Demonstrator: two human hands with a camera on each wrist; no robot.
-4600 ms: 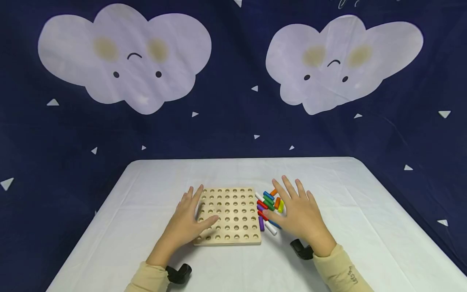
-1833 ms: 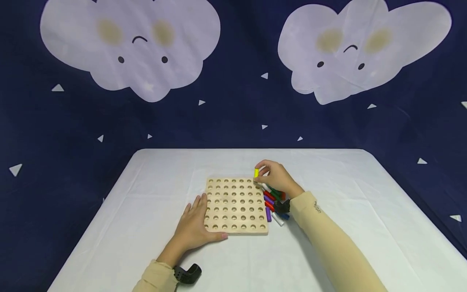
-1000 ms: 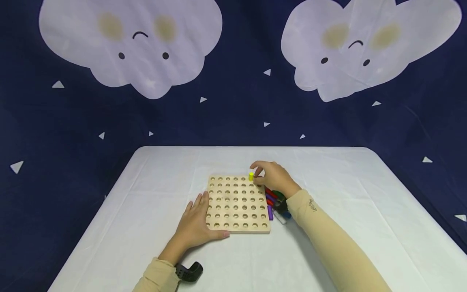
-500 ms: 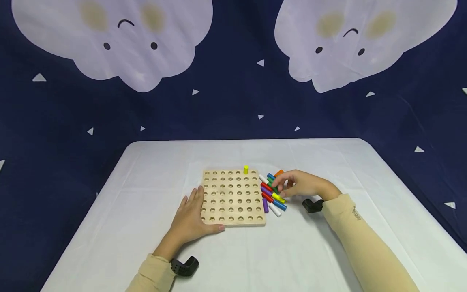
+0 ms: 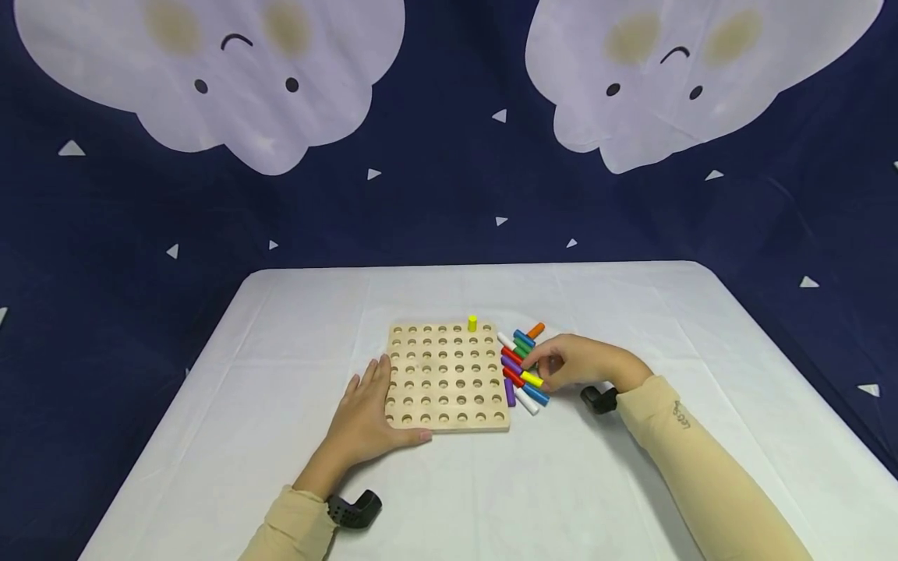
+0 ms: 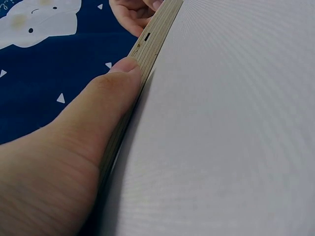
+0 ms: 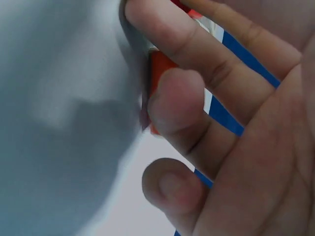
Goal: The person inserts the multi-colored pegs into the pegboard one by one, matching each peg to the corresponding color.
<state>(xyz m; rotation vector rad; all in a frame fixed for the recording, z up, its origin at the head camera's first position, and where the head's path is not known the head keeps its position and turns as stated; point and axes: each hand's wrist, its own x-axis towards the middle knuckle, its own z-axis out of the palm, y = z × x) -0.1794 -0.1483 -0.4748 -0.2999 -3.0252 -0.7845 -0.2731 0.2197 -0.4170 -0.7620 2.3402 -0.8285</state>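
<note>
A square wooden pegboard (image 5: 449, 378) lies on the white table. My left hand (image 5: 361, 417) rests against it, fingers straight along its left side and thumb along its front edge (image 6: 142, 54). One yellow peg (image 5: 472, 323) stands upright in the farthest row, second hole from the right. Coloured pegs lie heaped beside the board's right side, among them a second yellow peg (image 5: 532, 379). Over this heap my right hand (image 5: 578, 362) bends its fingers, tips close to the pegs. An orange-red peg (image 7: 158, 69) shows behind those fingers; whether they pinch it is hidden.
An orange peg (image 5: 536, 330) lies at the far end of the heap, a white peg (image 5: 526, 401) at the near end. Black wrist cameras (image 5: 355, 510) are strapped below both hands. A dark blue cloth (image 5: 449, 218) with clouds hangs behind the table.
My right hand carried a yellow peg to the board's farthest row, let go and moved back to the heap. My left hand settled from above the board onto its left side and front edge.
</note>
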